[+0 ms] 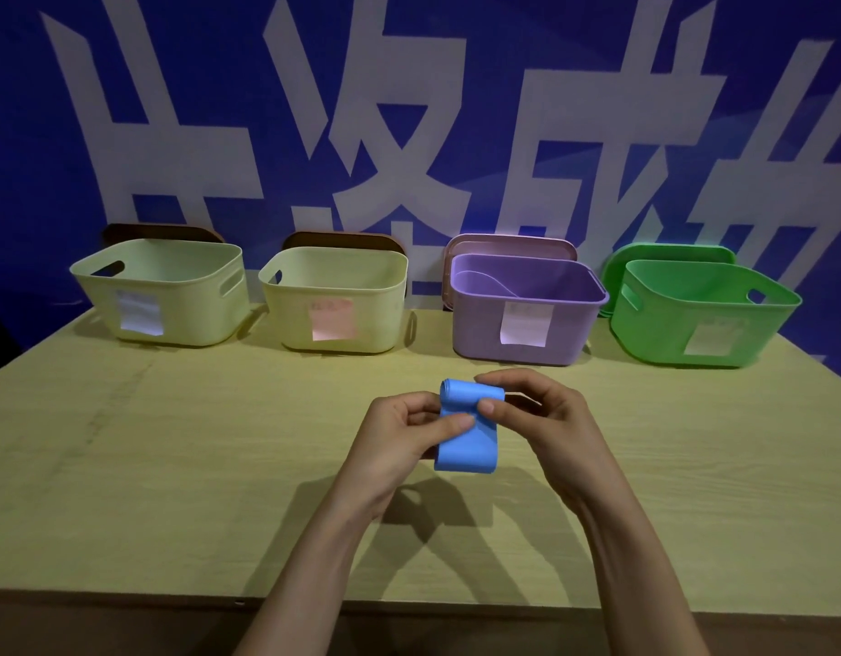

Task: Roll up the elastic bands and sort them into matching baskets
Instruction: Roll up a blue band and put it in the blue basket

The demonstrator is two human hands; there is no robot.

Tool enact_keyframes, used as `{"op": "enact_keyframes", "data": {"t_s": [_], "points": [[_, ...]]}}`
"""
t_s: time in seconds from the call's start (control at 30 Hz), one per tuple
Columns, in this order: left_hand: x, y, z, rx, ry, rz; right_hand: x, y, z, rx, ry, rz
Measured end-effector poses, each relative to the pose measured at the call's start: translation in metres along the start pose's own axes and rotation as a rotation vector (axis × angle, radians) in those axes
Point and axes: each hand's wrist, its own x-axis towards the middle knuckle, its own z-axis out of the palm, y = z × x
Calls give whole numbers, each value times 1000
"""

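Observation:
A blue elastic band (468, 442) is held above the middle of the wooden table (172, 466), its far end wound into a roll and its loose end hanging toward me. My left hand (399, 437) pinches the band's left side with thumb on top. My right hand (536, 409) grips the roll from the right, fingers curled over it. At the back stand a row of baskets: two pale yellow ones (172, 319) (376, 324), a purple one (570, 333) with a purple band inside, and a green one (655, 333). Each carries a paper label.
Lids lean against the blue wall behind the baskets: brown ones behind the yellow baskets, a pink lid (513, 243), a green lid (669, 253). The table's near edge (125, 601) runs across the bottom of the view.

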Motion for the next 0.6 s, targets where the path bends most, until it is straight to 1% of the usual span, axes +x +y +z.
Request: {"op": "enact_keyframes", "data": {"t_s": [0.2, 0.37, 0.53, 0.6], "points": [[-2, 3, -1, 6, -46, 53, -3, -3, -1, -18, -30, -43], [0, 5, 2, -12, 26, 37, -2, -1, 2, -30, -44, -54], [1, 4, 0, -49, -6, 41, -4, -2, -1, -60, -112, -30], [0, 4, -2, -57, -22, 48, -3, -1, -3, -83, -101, 6]]}}
